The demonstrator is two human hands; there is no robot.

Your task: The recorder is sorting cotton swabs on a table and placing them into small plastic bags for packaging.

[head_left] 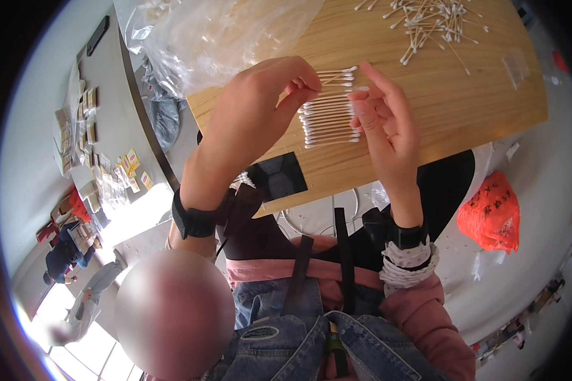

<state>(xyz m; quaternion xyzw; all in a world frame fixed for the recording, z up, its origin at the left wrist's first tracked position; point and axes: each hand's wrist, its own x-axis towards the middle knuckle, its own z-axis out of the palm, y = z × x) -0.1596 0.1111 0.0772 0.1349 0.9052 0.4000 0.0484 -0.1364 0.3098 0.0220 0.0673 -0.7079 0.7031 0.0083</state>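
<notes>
On the wooden table, a neat row of cotton swabs [329, 122] lies side by side, their white tips lined up. My left hand [254, 105] reaches over the row's left ends, thumb and forefinger closed in a pinch on a cotton swab; the fingers partly hide it. At the right ends is my right hand [391, 120], its forefinger stretched out and apart from the thumb. A white swab tip [361, 89] shows against its fingertips. A few more swabs lie beyond the pinch. Farther right, a loose pile of cotton swabs [435, 26] is scattered.
A large clear plastic bag [216, 41] covers the table's far left. A black phone-like slab [278, 176] lies near the front edge. A small clear packet [516, 66] rests at the right. An orange bag [491, 213] stands on the floor. Other people [67, 254] are at the far left.
</notes>
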